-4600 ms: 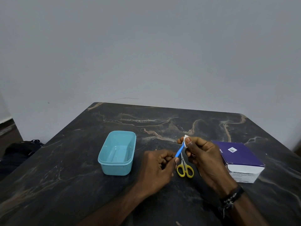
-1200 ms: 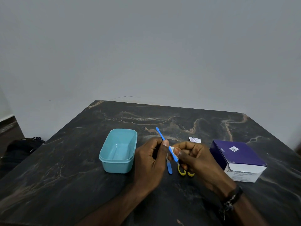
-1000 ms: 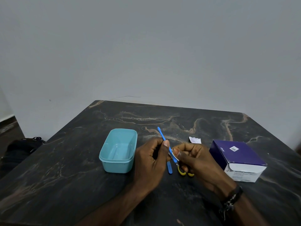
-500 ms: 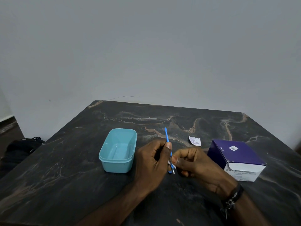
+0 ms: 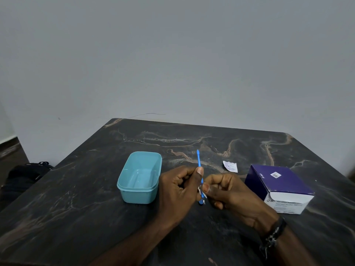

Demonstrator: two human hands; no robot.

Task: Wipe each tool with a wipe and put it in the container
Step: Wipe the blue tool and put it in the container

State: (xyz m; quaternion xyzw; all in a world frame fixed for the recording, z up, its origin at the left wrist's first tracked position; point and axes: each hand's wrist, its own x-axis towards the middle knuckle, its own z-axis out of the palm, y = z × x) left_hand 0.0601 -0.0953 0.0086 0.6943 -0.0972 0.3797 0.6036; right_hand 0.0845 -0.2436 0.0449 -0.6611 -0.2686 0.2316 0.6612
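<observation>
My left hand point(image 5: 178, 191) pinches a thin blue tool point(image 5: 199, 162) near its middle, so it stands almost upright above the table. My right hand point(image 5: 228, 196) pinches a small white wipe point(image 5: 201, 191) round the tool's lower part. The lower blue end sticks out under my fingers. An open teal container point(image 5: 139, 177) stands just left of my left hand, with nothing visible inside. The yellow-handled scissors are hidden behind my hands.
A purple and white box of swabs point(image 5: 280, 189) sits at the right. A torn white wrapper point(image 5: 230, 166) lies beyond my right hand. The dark marbled table point(image 5: 76, 198) ends at a grey wall. A black bag point(image 5: 25, 173) lies on the floor, left.
The blue tool has swung from a slant to nearly upright. My right hand with the wipe has slid down to its lower end and now covers the scissors.
</observation>
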